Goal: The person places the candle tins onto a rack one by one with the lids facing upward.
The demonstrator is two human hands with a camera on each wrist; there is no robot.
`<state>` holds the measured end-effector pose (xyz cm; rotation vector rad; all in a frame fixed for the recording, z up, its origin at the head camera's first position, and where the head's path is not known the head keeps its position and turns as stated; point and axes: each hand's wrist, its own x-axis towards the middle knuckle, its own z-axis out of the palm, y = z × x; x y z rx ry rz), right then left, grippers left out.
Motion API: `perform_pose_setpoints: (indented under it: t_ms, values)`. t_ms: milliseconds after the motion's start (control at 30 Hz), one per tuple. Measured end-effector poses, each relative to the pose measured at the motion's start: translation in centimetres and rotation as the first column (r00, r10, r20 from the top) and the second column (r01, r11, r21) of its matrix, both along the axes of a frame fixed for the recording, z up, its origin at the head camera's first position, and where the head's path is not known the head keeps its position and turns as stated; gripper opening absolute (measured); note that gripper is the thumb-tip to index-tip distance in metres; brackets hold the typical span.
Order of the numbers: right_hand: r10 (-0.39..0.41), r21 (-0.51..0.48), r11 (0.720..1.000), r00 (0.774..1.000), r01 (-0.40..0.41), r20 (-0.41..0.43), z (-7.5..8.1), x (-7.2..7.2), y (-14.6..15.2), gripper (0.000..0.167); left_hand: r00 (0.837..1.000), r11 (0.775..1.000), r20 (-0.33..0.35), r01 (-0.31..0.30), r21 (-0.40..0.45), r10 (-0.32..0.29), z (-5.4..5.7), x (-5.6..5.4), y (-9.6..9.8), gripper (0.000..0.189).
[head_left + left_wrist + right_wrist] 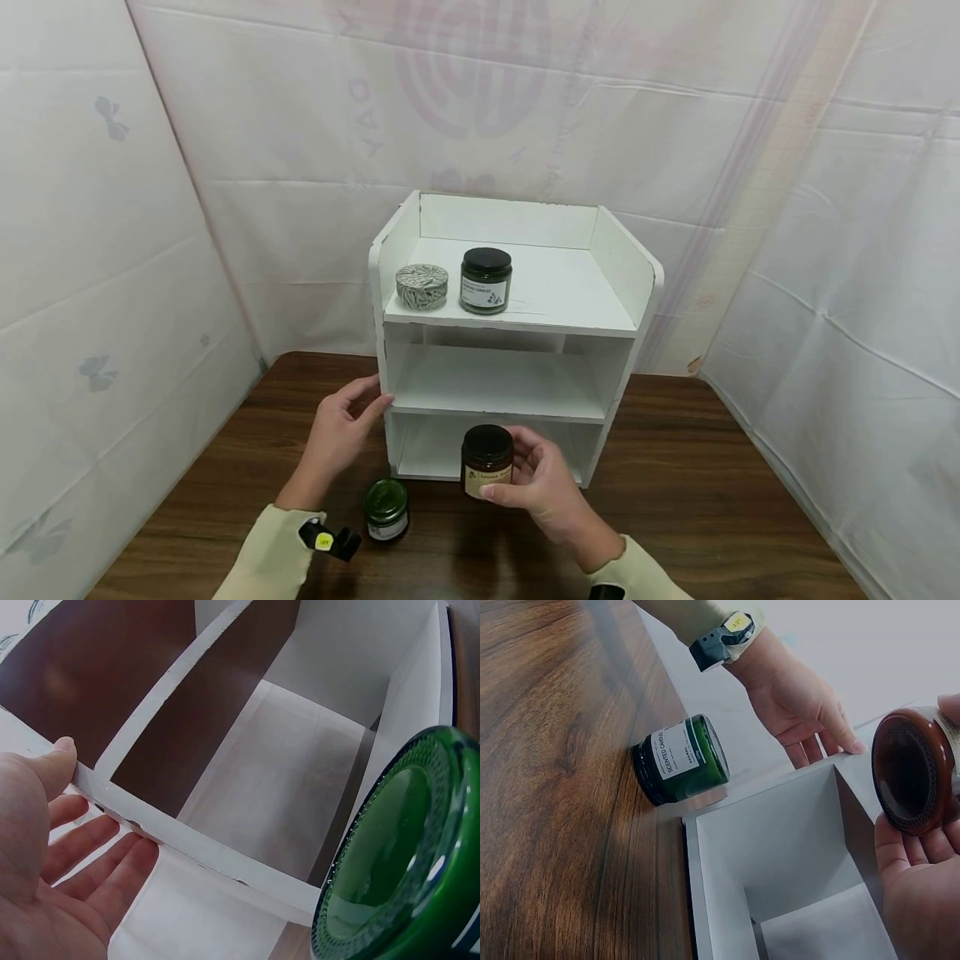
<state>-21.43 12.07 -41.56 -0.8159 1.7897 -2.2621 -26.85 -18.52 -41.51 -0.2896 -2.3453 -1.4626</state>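
My right hand (551,492) holds a brown glass candle jar (487,479) with a black lid and cream label, in front of the shelf's lowest compartment. The right wrist view catches this brown jar's base (907,776). With thumb and fingers on either side, my left hand (341,429) grips the left side panel of the white shelf (510,379). Close to my left wrist, a green scented candle jar (386,508) stands upside down on the table, its base up and black lid below; it looms large as green glass (397,847) in the left wrist view.
On the shelf's top board stand a round patterned tin (422,287) and an upright green candle jar (486,282) with a black lid. The shelf rests on a dark wooden table (690,500). White sheeting (300,208) hangs behind and at both sides.
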Motion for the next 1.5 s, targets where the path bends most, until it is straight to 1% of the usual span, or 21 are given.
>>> perform_pose_setpoints:
  t_ms: [233,433,667,833,1000,1333,1500]
  values:
    - [-0.006,0.012,1.000,1.000,0.006,0.007,0.3,0.2,0.1,0.068,1.000,1.000,-0.010,-0.004,-0.005,0.004,0.0,0.0,0.0,0.043]
    - [-0.014,0.028,1.000,1.000,0.014,0.009,0.7,0.2,0.3,0.070,1.000,1.000,-0.002,0.001,-0.005,-0.001,0.0,0.0,0.0,0.043]
    - [-0.019,0.063,0.998,1.000,0.019,0.004,1.3,0.2,0.5,0.067,1.000,1.000,0.000,-0.001,-0.006,0.001,0.2,0.0,0.1,0.043]
    - [-0.027,0.081,0.996,0.999,0.025,0.019,1.8,0.3,0.7,0.064,1.000,1.000,-0.005,-0.003,-0.009,0.003,0.2,0.0,0.1,0.043]
    - [-0.004,0.076,0.997,1.000,0.002,0.024,2.2,0.5,0.8,0.063,1.000,1.000,-0.002,-0.003,-0.012,0.003,0.1,0.0,0.0,0.044]
    - [0.015,0.083,0.996,1.000,-0.017,0.028,3.1,0.5,1.1,0.067,1.000,1.000,-0.002,0.005,-0.015,-0.005,0.0,-0.1,-0.2,0.043]
    - [0.035,0.076,0.996,0.999,-0.036,0.015,3.5,0.5,1.5,0.066,1.000,1.000,0.005,0.001,-0.014,-0.001,0.0,0.0,-0.1,0.044]
